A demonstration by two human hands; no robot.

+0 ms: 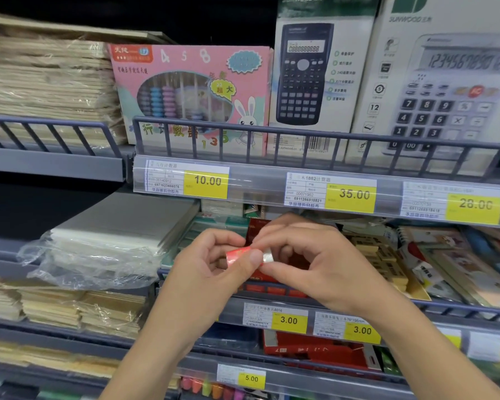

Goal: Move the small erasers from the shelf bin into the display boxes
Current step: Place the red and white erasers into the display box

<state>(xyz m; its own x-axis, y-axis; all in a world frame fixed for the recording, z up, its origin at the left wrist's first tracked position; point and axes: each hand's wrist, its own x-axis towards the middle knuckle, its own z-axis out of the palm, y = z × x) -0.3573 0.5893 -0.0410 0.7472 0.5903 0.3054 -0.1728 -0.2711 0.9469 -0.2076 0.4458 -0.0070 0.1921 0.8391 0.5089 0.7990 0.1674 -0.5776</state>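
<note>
Red and silver wrapping shows on the small eraser (pixel 244 255) that you hold between both hands, in front of the middle shelf. Your left hand (pixel 211 264) pinches its red end with curled fingers and the thumb lies over the top. Your right hand (pixel 309 255) pinches the silver end, its fingers bent around it. The two hands are touching each other at the eraser.

Behind your hands stands a red box (pixel 257 229), partly hidden, and just to the right of it lies an open box of pale erasers (pixel 378 255) in rows. I cannot tell which one is the bin and which is the display box. The free room is narrow: the price rail (pixel 272 180) of the upper shelf hangs just above your knuckles, and the grey wire fence (pixel 451 308) of the middle shelf runs under your right wrist. To the left, a stack of grey pads in loose clear plastic (pixel 78 255) reaches near your left hand.

On the upper shelf, behind a grey fence, stand a pink abacus box (pixel 191 90), a dark calculator box (pixel 315 76) and a white calculator box (pixel 445 82). Yellow price tags read 10.00, 35.00 and 28.00. Lower shelves carry tags of 3.00 and 5.00, and brown paper stacks (pixel 55 310) on the left.
</note>
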